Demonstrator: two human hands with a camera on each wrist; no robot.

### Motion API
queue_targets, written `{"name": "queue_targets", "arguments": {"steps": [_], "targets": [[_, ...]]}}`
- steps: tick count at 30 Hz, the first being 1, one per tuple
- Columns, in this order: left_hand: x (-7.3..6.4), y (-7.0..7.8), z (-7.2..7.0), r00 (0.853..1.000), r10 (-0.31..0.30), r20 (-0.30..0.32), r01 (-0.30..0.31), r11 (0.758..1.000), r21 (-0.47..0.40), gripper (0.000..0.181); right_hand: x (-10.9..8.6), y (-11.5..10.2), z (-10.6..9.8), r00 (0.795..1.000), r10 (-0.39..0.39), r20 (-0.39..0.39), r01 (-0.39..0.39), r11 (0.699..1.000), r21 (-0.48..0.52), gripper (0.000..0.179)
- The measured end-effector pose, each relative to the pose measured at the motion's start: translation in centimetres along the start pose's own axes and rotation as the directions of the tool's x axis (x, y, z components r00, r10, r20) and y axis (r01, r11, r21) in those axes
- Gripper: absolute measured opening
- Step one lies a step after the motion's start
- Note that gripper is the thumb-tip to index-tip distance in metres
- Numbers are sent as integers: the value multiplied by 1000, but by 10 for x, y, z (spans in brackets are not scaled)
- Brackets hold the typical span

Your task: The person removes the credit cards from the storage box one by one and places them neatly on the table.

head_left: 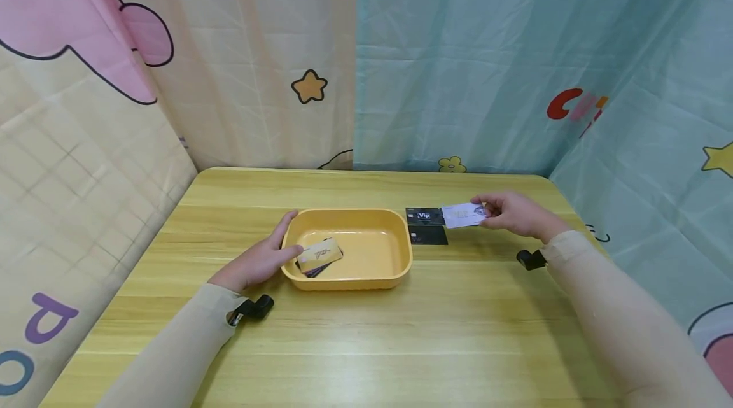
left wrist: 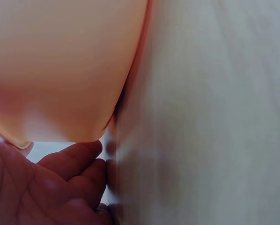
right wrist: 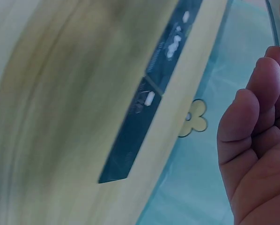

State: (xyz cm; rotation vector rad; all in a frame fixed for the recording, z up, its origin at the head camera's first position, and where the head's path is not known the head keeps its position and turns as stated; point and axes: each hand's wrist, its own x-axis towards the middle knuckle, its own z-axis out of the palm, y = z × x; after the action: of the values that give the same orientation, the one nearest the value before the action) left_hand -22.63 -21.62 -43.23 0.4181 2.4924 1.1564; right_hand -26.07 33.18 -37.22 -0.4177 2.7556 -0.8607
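My left hand [head_left: 265, 260] grips the left end of a yellow plastic tray [head_left: 375, 282], with the thumb over the rim and fingers along the outside. In the left wrist view the tray's side wall [left wrist: 60, 70] fills the upper left, and fingers [left wrist: 72, 161] lie against its end. Several cards [head_left: 321, 255], a gold one on top, lie inside near the thumb. My right hand [head_left: 518, 214] pinches a white card [head_left: 460, 216] by its right edge. Left of it, two black VIP cards lie on the table: an upper card [head_left: 422, 219] and a lower card [head_left: 429, 235].
The light wood table [head_left: 343, 344] stands in a corner between printed curtains. A cream curtain [head_left: 246, 77] hangs behind on the left and a blue curtain [head_left: 458, 64] on the right. A black wrist camera [head_left: 258, 307] sits by the left cuff.
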Motion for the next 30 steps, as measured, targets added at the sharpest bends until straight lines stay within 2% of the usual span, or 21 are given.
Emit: {"name": "queue_targets", "arguments": {"steps": [5, 15, 30], "targets": [[0, -1, 0, 1000, 3, 4, -3, 1000, -7, 85, -1, 11, 5, 999, 40, 24, -39, 999, -19, 54], [1, -2, -1, 1000, 0, 11, 0, 1000, -16, 85, -1, 25, 17, 993, 68, 99, -64, 997, -36, 57], [1, 0, -1, 1000, 7, 10, -7, 1000, -6, 83, 2, 28, 22, 985, 116, 126, -108, 992, -64, 61]]}}
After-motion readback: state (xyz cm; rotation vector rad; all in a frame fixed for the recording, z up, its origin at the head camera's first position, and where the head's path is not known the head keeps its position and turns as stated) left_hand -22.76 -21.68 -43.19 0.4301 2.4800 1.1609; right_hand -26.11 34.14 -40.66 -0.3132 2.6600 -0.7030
